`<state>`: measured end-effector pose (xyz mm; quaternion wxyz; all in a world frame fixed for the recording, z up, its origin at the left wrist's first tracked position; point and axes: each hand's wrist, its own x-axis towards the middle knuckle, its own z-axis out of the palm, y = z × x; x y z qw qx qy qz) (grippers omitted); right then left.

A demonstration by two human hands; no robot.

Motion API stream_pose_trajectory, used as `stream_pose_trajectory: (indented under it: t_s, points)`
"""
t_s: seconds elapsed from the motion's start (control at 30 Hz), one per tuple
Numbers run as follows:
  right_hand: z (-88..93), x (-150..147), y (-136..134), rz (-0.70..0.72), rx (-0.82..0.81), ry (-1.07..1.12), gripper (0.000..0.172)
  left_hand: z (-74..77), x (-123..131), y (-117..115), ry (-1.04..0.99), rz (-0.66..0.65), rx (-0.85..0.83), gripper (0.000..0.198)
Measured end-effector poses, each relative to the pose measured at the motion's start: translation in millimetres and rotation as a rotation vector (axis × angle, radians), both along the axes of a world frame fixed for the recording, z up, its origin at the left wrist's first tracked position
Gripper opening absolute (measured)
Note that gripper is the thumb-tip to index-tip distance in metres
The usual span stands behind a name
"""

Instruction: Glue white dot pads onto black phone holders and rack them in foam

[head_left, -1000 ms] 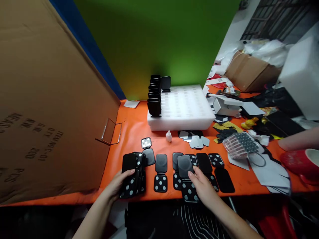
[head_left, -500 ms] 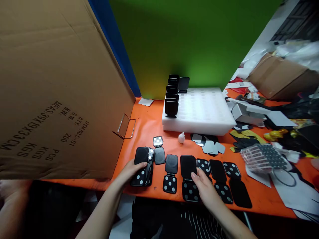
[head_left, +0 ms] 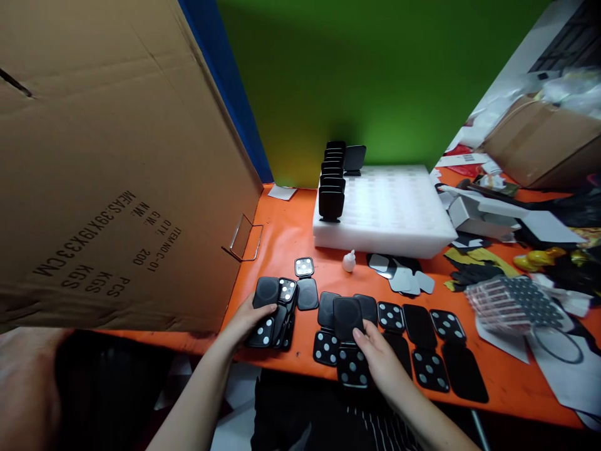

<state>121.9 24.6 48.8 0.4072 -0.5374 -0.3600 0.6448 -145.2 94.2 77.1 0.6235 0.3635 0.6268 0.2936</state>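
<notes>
My left hand [head_left: 245,321] grips a stack of opened, hinged black cases [head_left: 267,293], thumb across the top; one half of each visible case is plain, the other dotted white. In my right hand [head_left: 378,351] is another opened black hinged case [head_left: 348,319], plain half away from me, dotted half near me. It overlaps its neighbours in the row, and my fingers beneath it are hidden. Beside the stack lies a case with a dotted half [head_left: 304,267] at the far end. To the right are more opened cases [head_left: 429,369].
A white foam block [head_left: 389,213] holds a column of upright black cases [head_left: 331,204]. Near it are a small white bottle [head_left: 349,261] and loose silvery plates [head_left: 402,280]. A large carton [head_left: 94,156] stands left, with another person's blurred limb [head_left: 25,382] below. Clutter covers the right side.
My right hand has moved its case left, over the neighbouring case in the row. My left hand still holds the stack, which has fanned out slightly. The view has shifted a little.
</notes>
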Motion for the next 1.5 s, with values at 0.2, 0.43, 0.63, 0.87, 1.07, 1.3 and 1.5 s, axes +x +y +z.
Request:
stream_pose_trajectory:
  t_s: [0.2, 0.43, 0.63, 0.87, 1.07, 1.3, 1.5]
  points:
    - [16.3, -33, 2, 0.038, -0.127, 0.202, 0.031, -0.3, -3, -1, -0.001, -0.022, 0.027, 0.055]
    - [21.4, -45, -9, 0.063, -0.164, 0.3, 0.035, -5.8, -28, 22, 0.128, -0.022, 0.106, 0.057]
    - [14.5, -17, -23, -0.078, -0.257, 0.243, 0.039, -8.0, -24, 21, 0.793, -0.035, 0.391, 0.073]
    - [15.1, 20, -19, -0.237, -0.243, 0.147, 0.041, -13.1, 66, -2, 0.772, -0.884, 0.811, 0.074]
    - [13.8, 28, -16, -0.272, -0.197, 0.123, 0.05, -45.1, 79, -8, 0.731, -0.917, 0.736, 0.075]
    - [-9.6, 9, 0, -0.121, -0.116, -0.095, 0.067, -53.8, 71, -34, 0.955, -0.815, 0.722, 0.057]
    - [-32.5, -16, 12, -0.108, -0.043, -0.286, 0.065, -61.5, 73, -37, 1.203, -0.819, 0.791, 0.046]
